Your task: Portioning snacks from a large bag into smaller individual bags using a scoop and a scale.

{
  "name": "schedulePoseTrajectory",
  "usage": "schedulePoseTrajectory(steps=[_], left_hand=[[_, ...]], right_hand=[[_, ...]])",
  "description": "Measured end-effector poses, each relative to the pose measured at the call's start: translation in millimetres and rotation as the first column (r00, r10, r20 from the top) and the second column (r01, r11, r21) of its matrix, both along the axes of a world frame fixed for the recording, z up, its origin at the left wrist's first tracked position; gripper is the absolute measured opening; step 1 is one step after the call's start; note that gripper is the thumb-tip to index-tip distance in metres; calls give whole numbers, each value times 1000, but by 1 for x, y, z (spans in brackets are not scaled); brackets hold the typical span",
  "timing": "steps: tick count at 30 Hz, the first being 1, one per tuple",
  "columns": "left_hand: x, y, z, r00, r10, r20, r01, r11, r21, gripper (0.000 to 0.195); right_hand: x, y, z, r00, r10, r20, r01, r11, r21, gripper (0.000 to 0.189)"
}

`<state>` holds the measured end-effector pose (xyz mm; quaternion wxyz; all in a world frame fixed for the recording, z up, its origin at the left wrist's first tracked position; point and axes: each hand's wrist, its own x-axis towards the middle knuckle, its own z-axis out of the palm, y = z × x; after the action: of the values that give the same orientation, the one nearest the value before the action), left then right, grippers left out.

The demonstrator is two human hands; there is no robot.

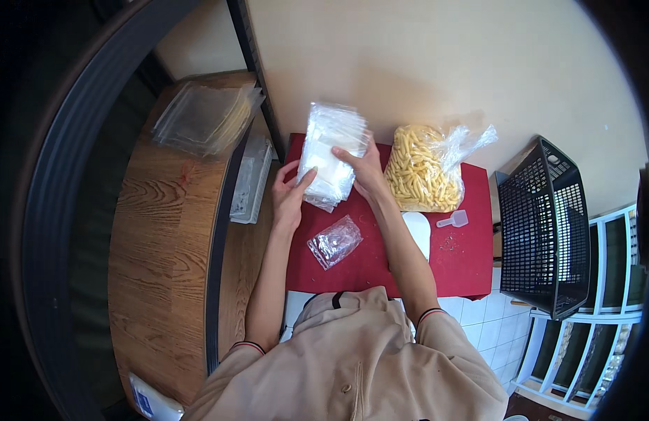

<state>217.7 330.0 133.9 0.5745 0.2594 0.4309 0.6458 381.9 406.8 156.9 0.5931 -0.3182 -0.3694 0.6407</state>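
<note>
My left hand point(290, 197) and my right hand point(365, 166) hold a stack of clear plastic bags point(332, 152) between them, over the back left of a red-covered table point(371, 273). Each thumb rests on top of the stack. Nearer to me, a crumpled clear plastic bag point(336, 242) lies on the cloth. Right of my right hand stands a large clear bag of yellow stick-shaped snacks point(424, 168), its top gathered. A small translucent scoop point(454, 219) lies in front of it. My right forearm partly hides a white flat-topped object point(418, 231).
At left is a wooden shelf point(161, 252) with flat clear plastic sheets or bags point(203, 118) and a white plastic package point(153, 400). A white basket point(256, 184) sits lower, beside the table. A black plastic crate point(545, 231) stands at right, near a white rack point(582, 318).
</note>
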Motion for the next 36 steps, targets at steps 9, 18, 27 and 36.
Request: schedulePoseTrajectory(steps=[9,18,27,36], left_hand=[[-16,26,-152,831,-36,-555,-128,959,-253,45],[6,-38,-96,242,248,-938,-214,957,198,51],[55,-151,-102,555,29,-831,-206,973,-103,35],[119,-176,-2,827,-511,-234,456,854,-250,25]], right_hand=[[-1,-66,-103,201,-301,932,-26,949,313,68],[23,-159,-116,-14,-282,959,-297,917,265,38],[55,-166,-112,320,-348,881,-180,891,417,14],[140,-222,-37,472,-486,736,246,874,419,15]])
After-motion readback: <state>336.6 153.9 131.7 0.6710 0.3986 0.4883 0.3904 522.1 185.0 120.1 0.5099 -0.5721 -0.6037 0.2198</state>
